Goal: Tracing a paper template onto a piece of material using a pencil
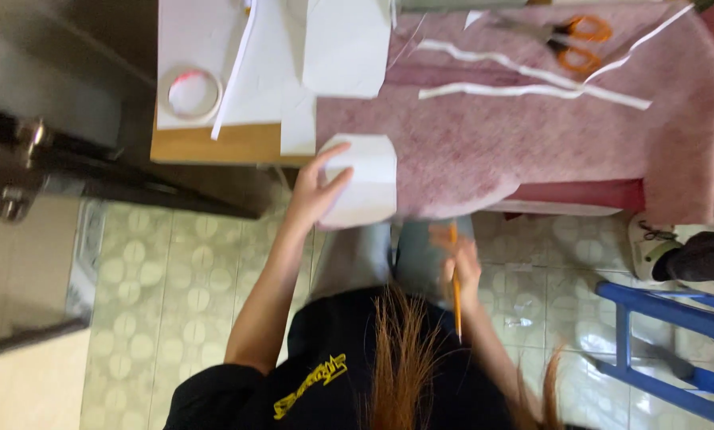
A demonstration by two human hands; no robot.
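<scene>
My left hand (313, 191) grips a white cut piece of paper (366, 181) by its left side, at the near edge of the table covered with a pink cloth (532, 143). My right hand (459, 259) is lower, over my lap, closed around an orange pencil (455, 299) that points down toward my body. The two hands are apart, with the paper above and left of the pencil.
On the table lie orange-handled scissors (573, 41), long white paper strips (532, 89), larger white sheets (341, 44) and a roll of clear tape (189, 92). A blue plastic stool (675, 350) stands on the tiled floor at right, near another person's shoe (655, 247).
</scene>
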